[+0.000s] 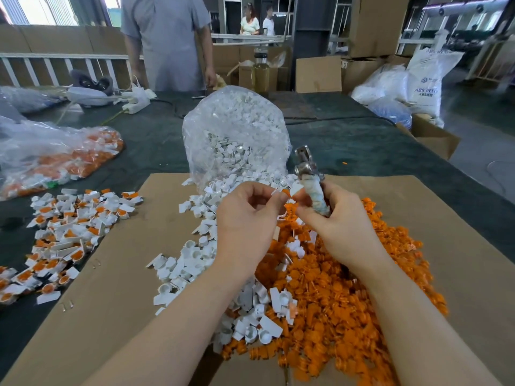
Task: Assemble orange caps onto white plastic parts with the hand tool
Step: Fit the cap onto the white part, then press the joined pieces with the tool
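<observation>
Right grip [328, 210] clamps the tape-wrapped metal hand tool [310, 179] — left grip [250, 210] pinches a white plastic part [276, 193].

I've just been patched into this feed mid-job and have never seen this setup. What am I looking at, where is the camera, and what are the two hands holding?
There is no machine here: a person works bare-handed, and the single picture comes from a camera worn on their head, looking forward and down. The left hand pinches a small white plastic part. The right hand has its grip round the wrapped handle of a metal hand tool and also pinches a white piece at its fingertips. Below, on a cardboard sheet, lie a pile of loose orange caps and loose white parts spilling from a clear bag. To the left sits a heap of finished pieces, white with orange.
</observation>
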Tool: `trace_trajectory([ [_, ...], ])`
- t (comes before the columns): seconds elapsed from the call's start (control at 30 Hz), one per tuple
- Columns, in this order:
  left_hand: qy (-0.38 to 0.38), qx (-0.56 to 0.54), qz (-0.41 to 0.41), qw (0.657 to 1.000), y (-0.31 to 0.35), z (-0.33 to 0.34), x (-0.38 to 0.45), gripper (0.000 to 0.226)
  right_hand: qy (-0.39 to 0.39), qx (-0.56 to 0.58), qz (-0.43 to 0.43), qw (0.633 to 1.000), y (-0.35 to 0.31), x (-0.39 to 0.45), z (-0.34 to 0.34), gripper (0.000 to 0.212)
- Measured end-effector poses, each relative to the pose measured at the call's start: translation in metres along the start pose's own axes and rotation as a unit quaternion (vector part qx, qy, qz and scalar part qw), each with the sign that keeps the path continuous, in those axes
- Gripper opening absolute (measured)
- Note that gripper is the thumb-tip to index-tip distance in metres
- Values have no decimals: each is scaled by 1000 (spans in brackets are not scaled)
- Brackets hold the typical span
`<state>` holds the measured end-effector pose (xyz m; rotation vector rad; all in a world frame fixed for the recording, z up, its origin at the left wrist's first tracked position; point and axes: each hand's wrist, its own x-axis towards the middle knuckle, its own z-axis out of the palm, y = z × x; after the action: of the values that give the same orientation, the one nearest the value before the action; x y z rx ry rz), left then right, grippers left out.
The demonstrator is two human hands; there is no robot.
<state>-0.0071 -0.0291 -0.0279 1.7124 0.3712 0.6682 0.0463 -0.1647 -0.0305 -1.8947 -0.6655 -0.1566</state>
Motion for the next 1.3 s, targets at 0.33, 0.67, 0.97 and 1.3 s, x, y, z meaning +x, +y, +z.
trace_trajectory([
  [0.33,-22,-86,-8,996,2,-4,4,12,-165,-52,35,984,2,2,-16,15],
  [0.67,-58,-118,11,991,6,-8,5,13,-177,-95,24,979,2,0,-17,9],
  [0.97,-61,-130,8,990,7,-8,4,11,-153,-119,9,981,9,-1,-12,18],
  [1.3,120,-358,-209,902,1,-35,32,2,-57,-230,-16,971,10,1,-3,9],
])
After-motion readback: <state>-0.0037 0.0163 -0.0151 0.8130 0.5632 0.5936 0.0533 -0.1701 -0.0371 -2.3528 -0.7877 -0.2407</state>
